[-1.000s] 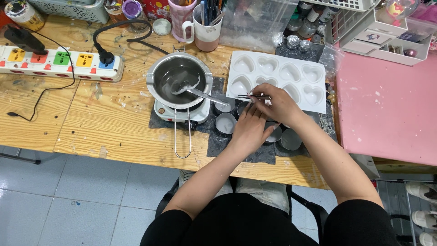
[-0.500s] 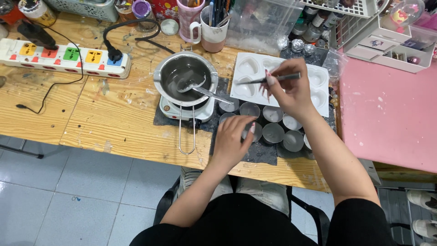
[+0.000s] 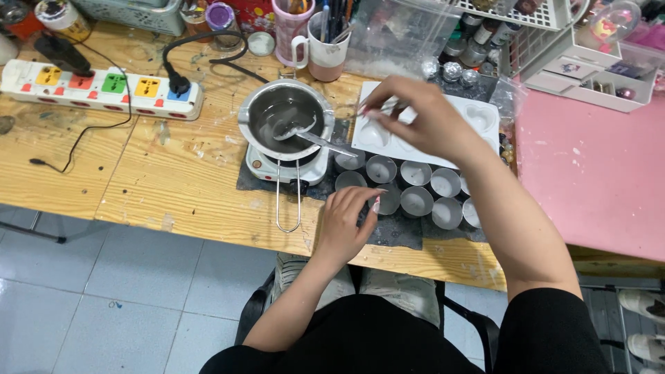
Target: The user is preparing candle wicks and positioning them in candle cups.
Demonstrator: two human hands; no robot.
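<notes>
My right hand [image 3: 422, 118] is raised over the white heart-shaped mould [image 3: 485, 121], fingers closed on thin metal tweezers [image 3: 379, 108]. My left hand [image 3: 346, 221] rests loosely curled on the dark mat [image 3: 402, 235], touching the nearest small metal cup [image 3: 386, 199]. Several small metal cups [image 3: 415, 201] stand in two rows on the mat. Left of them a metal melting pot [image 3: 285, 118] with a spoon [image 3: 305, 135] in it sits on a small white hot plate [image 3: 262, 166].
A white power strip [image 3: 97, 86] with coloured sockets lies at the left on the wooden table [image 3: 173, 187]. Mugs with tools [image 3: 322, 48], jars and baskets line the back. A pink surface [image 3: 589, 166] is at the right.
My right hand lifted the tweezers from the cups and moved up over the mould towards the pot. My left hand drew back from the cups towards the table's front edge.
</notes>
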